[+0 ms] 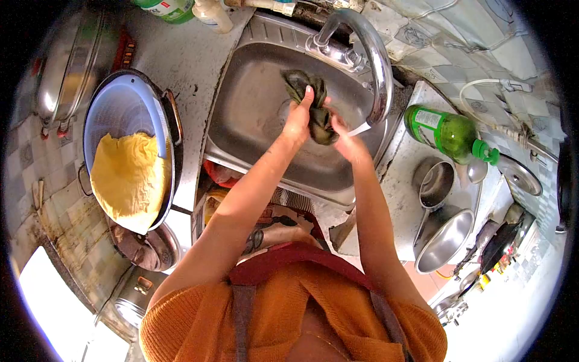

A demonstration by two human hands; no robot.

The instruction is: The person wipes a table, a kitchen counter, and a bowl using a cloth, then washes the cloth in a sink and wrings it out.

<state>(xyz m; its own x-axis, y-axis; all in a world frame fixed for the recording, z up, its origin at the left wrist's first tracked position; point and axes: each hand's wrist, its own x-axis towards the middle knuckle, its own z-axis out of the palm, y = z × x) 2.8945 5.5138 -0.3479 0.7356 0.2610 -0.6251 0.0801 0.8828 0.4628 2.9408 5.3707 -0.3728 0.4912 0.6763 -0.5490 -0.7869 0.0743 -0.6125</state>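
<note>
The person stands at a stainless steel sink (247,120) with both arms stretched out over the basin. The left hand (300,119) is closed on a dark green, wet-looking rag (298,84), its fingers pointing away from the body and pressed into the bunched cloth. The right hand (347,142) sits just beside it, on the side nearer the body, and grips the lower end of the same rag. The rag is twisted into a knot-like wad between the two hands and held above the sink floor, not resting on it.

A thin white strip shows at the right hand's fingertips; what it is cannot be told.

The curved steel tap (377,66) arches over the basin just beyond and to the right of the right hand, its spout ending close to that hand.

Further right, on the counter, a green bottle (446,133) with a green cap lies tilted. Nearer the body from it are a small steel pot (437,181) and a steel bowl (446,241).

Well to the left of the left hand, a blue colander (120,105) sits in a dark pan (175,117) and holds a soft yellow mass (126,181). Whether that is cloth or dough cannot be told.
</note>
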